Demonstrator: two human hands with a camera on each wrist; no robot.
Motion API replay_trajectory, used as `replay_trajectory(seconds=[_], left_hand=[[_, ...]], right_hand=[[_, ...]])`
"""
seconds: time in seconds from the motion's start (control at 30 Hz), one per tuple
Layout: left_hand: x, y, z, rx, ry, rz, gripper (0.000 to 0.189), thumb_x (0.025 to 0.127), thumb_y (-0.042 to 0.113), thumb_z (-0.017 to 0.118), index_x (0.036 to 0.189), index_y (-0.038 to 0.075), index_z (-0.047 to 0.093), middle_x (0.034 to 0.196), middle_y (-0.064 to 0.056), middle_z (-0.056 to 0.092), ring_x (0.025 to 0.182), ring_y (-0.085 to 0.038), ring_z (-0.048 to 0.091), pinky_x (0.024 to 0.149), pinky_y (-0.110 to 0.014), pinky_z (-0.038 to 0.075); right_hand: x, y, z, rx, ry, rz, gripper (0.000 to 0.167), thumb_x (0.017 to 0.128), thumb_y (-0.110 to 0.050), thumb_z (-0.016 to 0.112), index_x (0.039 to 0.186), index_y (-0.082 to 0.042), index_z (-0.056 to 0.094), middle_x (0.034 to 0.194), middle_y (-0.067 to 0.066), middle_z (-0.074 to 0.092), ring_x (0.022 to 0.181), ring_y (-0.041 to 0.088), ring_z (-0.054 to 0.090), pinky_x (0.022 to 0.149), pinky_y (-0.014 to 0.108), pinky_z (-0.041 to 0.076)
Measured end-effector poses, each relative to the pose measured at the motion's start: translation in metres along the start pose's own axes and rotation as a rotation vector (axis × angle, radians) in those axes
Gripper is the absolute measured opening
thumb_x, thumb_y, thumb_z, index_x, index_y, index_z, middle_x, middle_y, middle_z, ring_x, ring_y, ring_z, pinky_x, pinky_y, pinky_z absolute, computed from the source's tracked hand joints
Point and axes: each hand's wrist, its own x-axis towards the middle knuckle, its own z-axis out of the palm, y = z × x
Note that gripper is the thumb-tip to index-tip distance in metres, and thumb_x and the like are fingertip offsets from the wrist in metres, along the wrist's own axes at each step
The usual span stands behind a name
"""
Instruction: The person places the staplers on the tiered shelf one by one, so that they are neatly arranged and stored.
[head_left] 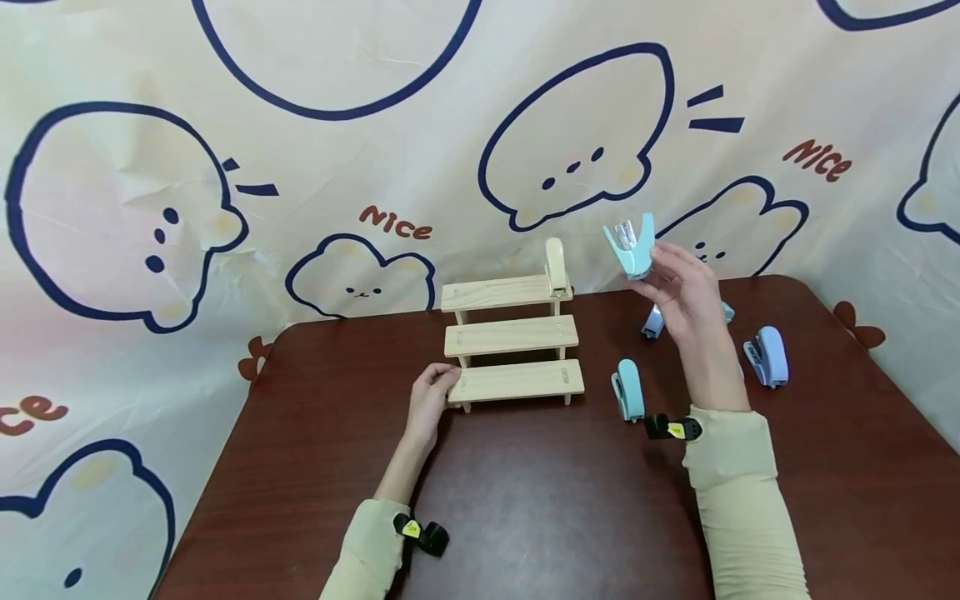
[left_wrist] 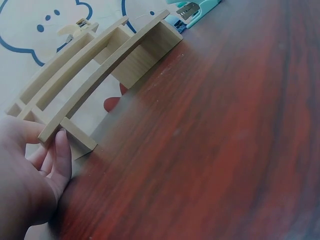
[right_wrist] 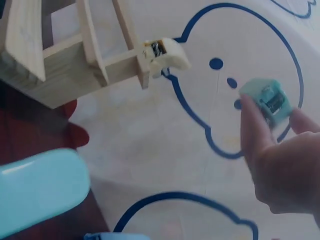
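Note:
My left hand pinches the left end of the lowest step of a three-tier wooden stand. In the left wrist view the thumb lies under that step's edge. My right hand is raised right of the stand, above the table, holding a light teal stapler by its hinge end. Its two arms are spread apart in a V, and a clear part shows between them. A cream stapler stands at the right end of the top step. The middle and lowest steps bear nothing.
On the dark wooden table, right of the stand, lie a teal stapler, a lilac-blue stapler and a blue one partly behind the right hand. A patterned cloth hangs behind the table.

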Motion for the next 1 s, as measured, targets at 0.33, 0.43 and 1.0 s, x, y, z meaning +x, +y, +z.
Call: replay_trajectory(seconds=[0.33, 0.43, 1.0], left_hand=[[0.0, 0.001, 0.0, -0.007, -0.008, -0.004, 0.025, 0.101, 0.016, 0.064, 0.115, -0.005, 0.065, 0.094, -0.003, 0.066, 0.067, -0.011, 0.06, 0.057, -0.024, 0.053], [0.001, 0.0, -0.001, -0.008, -0.01, 0.0, 0.026, 0.101, 0.017, 0.065, 0.116, -0.005, 0.064, 0.094, -0.003, 0.066, 0.067, -0.01, 0.059, 0.057, -0.024, 0.052], [0.001, 0.0, 0.0, -0.012, 0.006, 0.004, 0.021, 0.101, 0.015, 0.065, 0.111, -0.004, 0.065, 0.089, -0.002, 0.064, 0.065, -0.01, 0.059, 0.055, -0.023, 0.052]], right_hand=[[0.008, -0.004, 0.038, -0.276, 0.05, -0.019, 0.023, 0.091, -0.006, 0.079, 0.114, -0.006, 0.076, 0.155, 0.024, 0.041, 0.099, 0.017, 0.073, 0.085, 0.031, 0.059], [0.01, -0.003, 0.049, -0.353, 0.065, -0.028, 0.021, 0.091, -0.005, 0.079, 0.112, -0.005, 0.076, 0.152, 0.026, 0.044, 0.093, 0.015, 0.075, 0.083, 0.029, 0.06], [0.016, 0.018, 0.083, -0.485, 0.018, -0.049, 0.035, 0.095, -0.001, 0.074, 0.128, 0.008, 0.067, 0.141, 0.028, 0.058, 0.087, 0.014, 0.075, 0.081, 0.026, 0.061]])
